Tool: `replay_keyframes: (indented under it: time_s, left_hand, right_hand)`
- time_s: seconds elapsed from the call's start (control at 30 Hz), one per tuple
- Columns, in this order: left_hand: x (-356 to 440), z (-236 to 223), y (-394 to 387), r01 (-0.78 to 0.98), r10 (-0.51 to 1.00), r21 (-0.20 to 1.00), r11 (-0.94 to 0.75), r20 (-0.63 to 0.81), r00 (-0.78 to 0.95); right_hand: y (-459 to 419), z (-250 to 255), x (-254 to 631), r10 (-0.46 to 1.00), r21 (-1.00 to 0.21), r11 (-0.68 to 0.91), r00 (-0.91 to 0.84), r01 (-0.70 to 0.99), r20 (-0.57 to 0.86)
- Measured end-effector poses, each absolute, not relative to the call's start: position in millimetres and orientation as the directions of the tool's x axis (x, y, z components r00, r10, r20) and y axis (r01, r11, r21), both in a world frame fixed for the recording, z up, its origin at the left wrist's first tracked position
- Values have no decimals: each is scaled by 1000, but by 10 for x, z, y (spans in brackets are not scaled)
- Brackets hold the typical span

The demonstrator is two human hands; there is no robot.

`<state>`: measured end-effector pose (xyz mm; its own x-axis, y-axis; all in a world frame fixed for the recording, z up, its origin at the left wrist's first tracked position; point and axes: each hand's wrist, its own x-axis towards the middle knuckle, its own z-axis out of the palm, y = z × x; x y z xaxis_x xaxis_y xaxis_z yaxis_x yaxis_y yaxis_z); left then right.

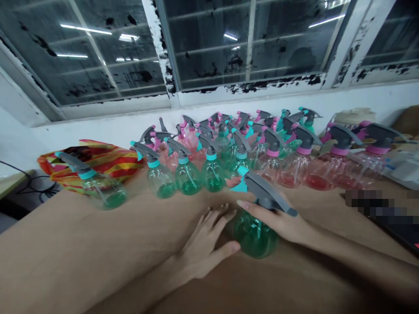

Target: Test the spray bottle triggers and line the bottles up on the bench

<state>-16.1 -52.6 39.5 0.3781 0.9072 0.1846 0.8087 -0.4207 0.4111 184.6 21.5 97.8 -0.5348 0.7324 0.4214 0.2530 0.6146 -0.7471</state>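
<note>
A green spray bottle (253, 237) with a grey trigger head and teal nozzle stands on the brown table (81, 257). My right hand (281, 220) is wrapped round its neck and trigger head from the right. My left hand (206, 246) rests against the bottle's left side, fingers stretched out and thumb touching the green body. Behind them stand several more spray bottles, green ones (188, 174) to the left and pink ones (294, 168) to the right.
One green bottle (104, 189) stands apart at the left, in front of a red and yellow striped bag (108, 159). A white wall and peeling window frames run behind the table. A dark flat object (402, 229) lies at the right edge.
</note>
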Motion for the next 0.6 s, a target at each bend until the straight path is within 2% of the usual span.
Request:
replay_keyframes:
  time_s: [0.1, 0.23, 0.37, 0.6]
  left_hand:
    - [-224, 356, -482, 860, 914, 311, -404, 172, 367]
    - [-219, 359, -469, 885, 912, 224, -408, 139, 385]
    - [-211, 364, -475, 887, 912, 214, -409, 141, 386]
    - [-210, 372, -472, 892, 913, 201, -405, 136, 384]
  right_hand:
    - [332, 962, 1820, 770, -790, 574, -470, 216, 431]
    - [423, 973, 1787, 751, -794, 571, -522, 208, 404]
    - [437, 1008, 1781, 731, -770, 605, -523, 201, 438]
    - [443, 983, 1808, 751, -799, 548, -567, 249, 339]
